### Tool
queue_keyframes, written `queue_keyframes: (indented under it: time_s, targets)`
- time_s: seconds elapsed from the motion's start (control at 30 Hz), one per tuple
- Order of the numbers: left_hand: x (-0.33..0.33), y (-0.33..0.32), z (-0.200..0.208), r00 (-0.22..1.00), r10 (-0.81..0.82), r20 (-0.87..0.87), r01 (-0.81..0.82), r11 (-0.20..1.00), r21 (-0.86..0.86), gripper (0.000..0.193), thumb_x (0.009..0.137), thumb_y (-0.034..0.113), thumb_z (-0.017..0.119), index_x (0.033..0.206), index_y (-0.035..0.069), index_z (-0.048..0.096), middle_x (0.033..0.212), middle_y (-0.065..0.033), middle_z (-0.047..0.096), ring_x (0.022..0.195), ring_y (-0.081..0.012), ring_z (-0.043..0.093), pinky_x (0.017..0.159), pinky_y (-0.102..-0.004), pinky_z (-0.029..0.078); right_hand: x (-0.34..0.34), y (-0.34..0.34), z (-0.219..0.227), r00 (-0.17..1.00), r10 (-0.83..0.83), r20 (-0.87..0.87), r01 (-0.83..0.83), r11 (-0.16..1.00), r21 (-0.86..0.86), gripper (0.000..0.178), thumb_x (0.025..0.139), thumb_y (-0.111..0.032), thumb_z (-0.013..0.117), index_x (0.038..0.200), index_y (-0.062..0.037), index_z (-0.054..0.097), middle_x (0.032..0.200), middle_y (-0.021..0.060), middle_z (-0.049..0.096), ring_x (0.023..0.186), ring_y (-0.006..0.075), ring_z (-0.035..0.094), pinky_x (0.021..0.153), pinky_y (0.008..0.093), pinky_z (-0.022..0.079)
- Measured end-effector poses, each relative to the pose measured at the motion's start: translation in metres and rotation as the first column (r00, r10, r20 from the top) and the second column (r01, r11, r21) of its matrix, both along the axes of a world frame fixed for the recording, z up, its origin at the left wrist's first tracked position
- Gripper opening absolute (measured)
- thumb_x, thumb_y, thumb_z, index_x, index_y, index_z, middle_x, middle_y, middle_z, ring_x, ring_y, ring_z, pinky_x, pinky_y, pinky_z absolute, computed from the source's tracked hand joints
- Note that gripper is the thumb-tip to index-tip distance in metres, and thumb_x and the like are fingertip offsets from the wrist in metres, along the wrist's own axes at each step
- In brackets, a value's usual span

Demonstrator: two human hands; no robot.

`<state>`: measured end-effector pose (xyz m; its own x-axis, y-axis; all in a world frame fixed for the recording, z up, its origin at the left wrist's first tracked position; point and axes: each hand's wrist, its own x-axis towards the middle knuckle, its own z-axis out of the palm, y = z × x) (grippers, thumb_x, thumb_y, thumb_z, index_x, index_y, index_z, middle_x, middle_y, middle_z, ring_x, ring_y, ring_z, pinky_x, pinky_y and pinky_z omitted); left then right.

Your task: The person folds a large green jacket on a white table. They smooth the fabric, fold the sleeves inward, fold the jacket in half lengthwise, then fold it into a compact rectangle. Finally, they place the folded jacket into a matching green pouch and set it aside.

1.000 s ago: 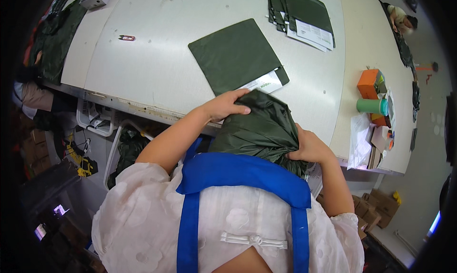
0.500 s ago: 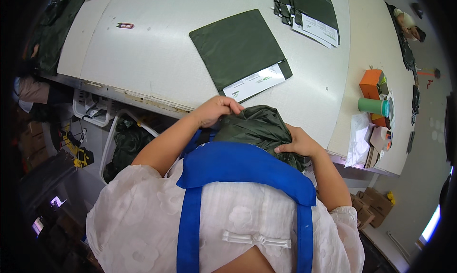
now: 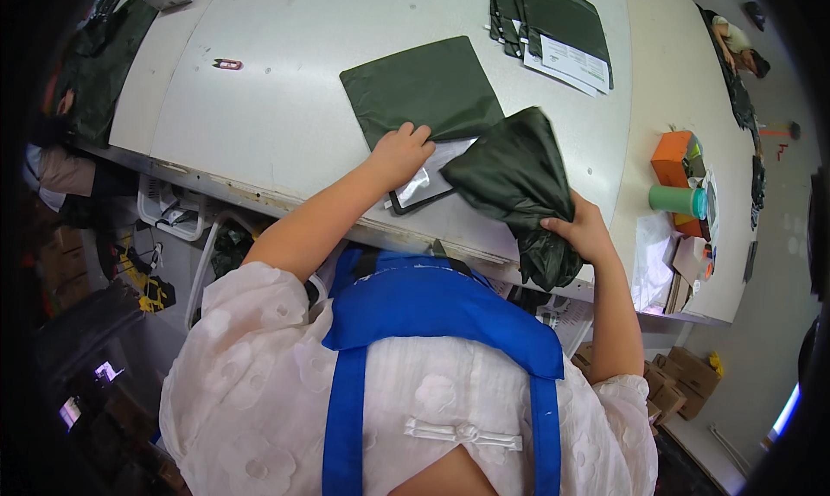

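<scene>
A flat, square dark green fabric bag [image 3: 424, 90] lies on the table, a glossy white sheet [image 3: 439, 161] showing at its near edge. My left hand [image 3: 400, 157] is on that edge, fingers curled down and close together on the bag; their tips are partly hidden. To the right, my right hand [image 3: 588, 230] grips a crumpled dark green fabric piece [image 3: 514, 172] by its bunched lower right part. The piece's broad end is raised over the white sheet and covers the right side of the flat bag.
Several green bags with white sheets lie stacked [image 3: 566, 21] at the far right. A small red thread snipper [image 3: 227, 64] lies at left. A green cylinder [image 3: 677, 200] and an orange box [image 3: 677, 159] stand right. White baskets [image 3: 177, 219] sit below the table's near edge [image 3: 285, 204].
My right hand has lifted the crumpled green fabric from my lap up and forward over the table. My left hand has left that fabric and moved forward onto the flat bag.
</scene>
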<state>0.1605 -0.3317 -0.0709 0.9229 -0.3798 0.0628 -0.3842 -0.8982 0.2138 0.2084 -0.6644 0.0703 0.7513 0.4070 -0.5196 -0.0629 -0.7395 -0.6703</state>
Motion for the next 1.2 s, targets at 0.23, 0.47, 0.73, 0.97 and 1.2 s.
queue_keyframes:
  time_s: [0.23, 0.47, 0.73, 0.97, 1.2]
  targets:
    - [-0.009, 0.018, 0.062, 0.998, -0.053, 0.031, 0.06, 0.953, -0.297, 0.055, 0.072, -0.007, 0.053, 0.124, 0.01, 0.05, 0.124, -0.0092, 0.048, 0.1, -0.0293, 0.051, 0.086, -0.0369, 0.049, 0.003, 0.062, -0.006, 0.925, 0.368, -0.1, -0.378, 0.916, -0.131, 0.073, 0.07, -0.025, 0.073, 0.136, -0.0146, 0.046, 0.103, 0.0201, 0.066, 0.099, 0.035, 0.062, 0.088, 0.0388, 0.047]
    - [-0.024, 0.002, 0.088, 0.951, 0.302, -0.065, -0.307, 0.899, -0.313, 0.028, 0.071, 0.002, 0.061, 0.095, 0.006, 0.049, 0.087, -0.013, 0.053, 0.083, -0.0343, 0.056, 0.069, -0.0436, 0.048, -0.011, 0.042, -0.043, 0.993, -0.103, 0.059, 0.109, 0.988, -0.112, 0.078, 0.072, -0.022, 0.073, 0.142, -0.0173, 0.039, 0.111, 0.0185, 0.065, 0.105, 0.033, 0.062, 0.091, 0.0368, 0.046]
    - [-0.042, -0.078, 0.089, 0.981, 0.163, -0.108, -0.191, 0.92, -0.342, 0.022, 0.07, 0.007, 0.062, 0.089, 0.007, 0.05, 0.082, -0.0122, 0.054, 0.079, -0.0296, 0.058, 0.06, -0.0406, 0.049, -0.028, 0.068, -0.046, 0.983, -0.138, 0.123, 0.14, 0.99, -0.008, 0.08, 0.073, -0.025, 0.072, 0.143, -0.0158, 0.035, 0.105, 0.0211, 0.066, 0.1, 0.0362, 0.063, 0.087, 0.0396, 0.048]
    - [0.024, -0.082, 0.105, 0.958, 0.254, 0.13, -0.215, 0.942, -0.258, 0.024, 0.072, 0.011, 0.063, 0.094, 0.008, 0.053, 0.091, -0.0085, 0.054, 0.079, -0.028, 0.059, 0.059, -0.0386, 0.051, -0.034, 0.085, -0.027, 0.964, 0.072, 0.256, -0.01, 0.972, -0.237, 0.086, 0.075, -0.029, 0.07, 0.146, -0.0109, 0.027, 0.087, 0.0204, 0.067, 0.085, 0.0372, 0.065, 0.075, 0.0423, 0.051]
    - [0.007, -0.123, 0.109, 0.986, -0.072, 0.149, 0.131, 0.889, -0.44, 0.004, 0.076, 0.008, 0.055, 0.08, 0.006, 0.056, 0.082, -0.0104, 0.057, 0.076, -0.0283, 0.06, 0.064, -0.038, 0.05, -0.031, 0.077, -0.064, 0.93, 0.067, 0.361, 0.023, 0.97, -0.241, 0.034, 0.075, -0.023, 0.066, 0.099, -0.0001, 0.062, 0.093, 0.0232, 0.066, 0.088, 0.0376, 0.064, 0.075, 0.0452, 0.051]
